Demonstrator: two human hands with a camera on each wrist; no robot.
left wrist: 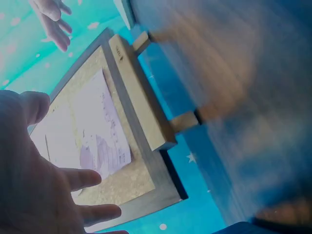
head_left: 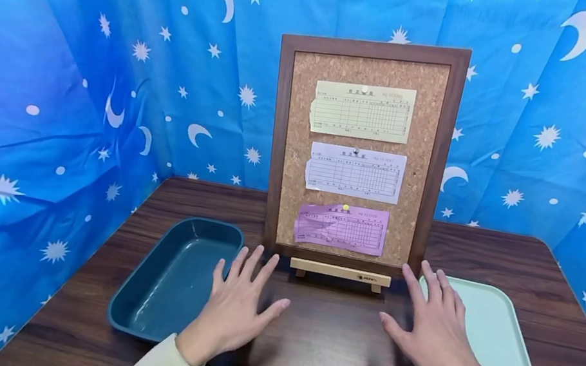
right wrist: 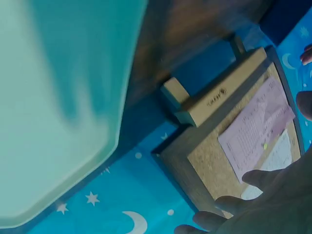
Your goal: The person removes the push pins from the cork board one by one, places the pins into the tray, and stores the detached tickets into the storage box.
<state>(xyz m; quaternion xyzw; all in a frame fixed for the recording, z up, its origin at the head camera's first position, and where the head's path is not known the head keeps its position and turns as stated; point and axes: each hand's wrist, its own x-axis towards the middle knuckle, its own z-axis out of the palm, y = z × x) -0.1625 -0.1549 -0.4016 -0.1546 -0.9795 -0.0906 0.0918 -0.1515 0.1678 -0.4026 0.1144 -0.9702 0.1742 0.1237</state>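
Observation:
My left hand (head_left: 232, 310), fingers spread and holding nothing, hovers by the right side of a dark blue tray (head_left: 129, 291). My right hand (head_left: 440, 330) is spread too, over the left part of a mint green tray (head_left: 501, 337). Between and beyond them a framed cork board (head_left: 414, 165) leans on a small wooden easel (head_left: 338, 273). Three printed slips are pinned on it: a yellow slip (head_left: 361, 113) at the top, a white slip (head_left: 356, 174) in the middle and a purple slip (head_left: 344, 228) at the bottom. The purple one looks creased on its left.
A white pushpin (head_left: 364, 89), a silver pushpin (head_left: 356, 151) and a yellow pushpin (head_left: 346, 207) fix the slips. Everything stands on a dark wood table (head_left: 321, 358). A blue curtain (head_left: 147, 72) with moons and stars surrounds the table's back and sides.

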